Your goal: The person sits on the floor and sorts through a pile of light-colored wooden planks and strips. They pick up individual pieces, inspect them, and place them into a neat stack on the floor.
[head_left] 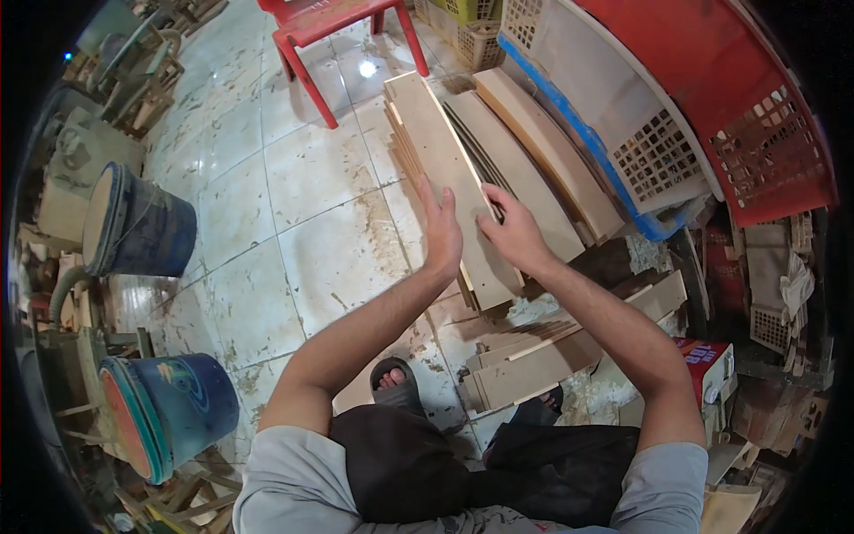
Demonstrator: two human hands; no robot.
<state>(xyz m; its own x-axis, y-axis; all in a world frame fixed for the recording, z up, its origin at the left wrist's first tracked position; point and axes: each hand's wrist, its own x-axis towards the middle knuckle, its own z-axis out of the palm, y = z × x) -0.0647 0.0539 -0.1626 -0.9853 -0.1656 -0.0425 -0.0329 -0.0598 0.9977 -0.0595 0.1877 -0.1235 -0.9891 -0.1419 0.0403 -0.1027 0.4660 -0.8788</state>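
A long, pale wooden board (445,147) lies on top of a stack of similar boards in front of me, slanting away toward the far left. My left hand (442,233) grips its left edge, thumb on the upper face and fingers down along the side. On the opposite edge, my right hand (516,233) is closed with the thumb on top and the fingers curled over the rim. Just right of it stands a second stack of boards (525,165), with thicker brown boards (556,147) beyond. A lower pile of shorter boards (534,369) lies nearer my feet.
A red plastic chair (325,27) stands at the far side on the dirty tiled floor (311,222). White (614,107) and red (738,98) plastic crates line the right. Two lidded buckets (147,218) (178,409) stand at left. A red box (707,365) sits near my right elbow.
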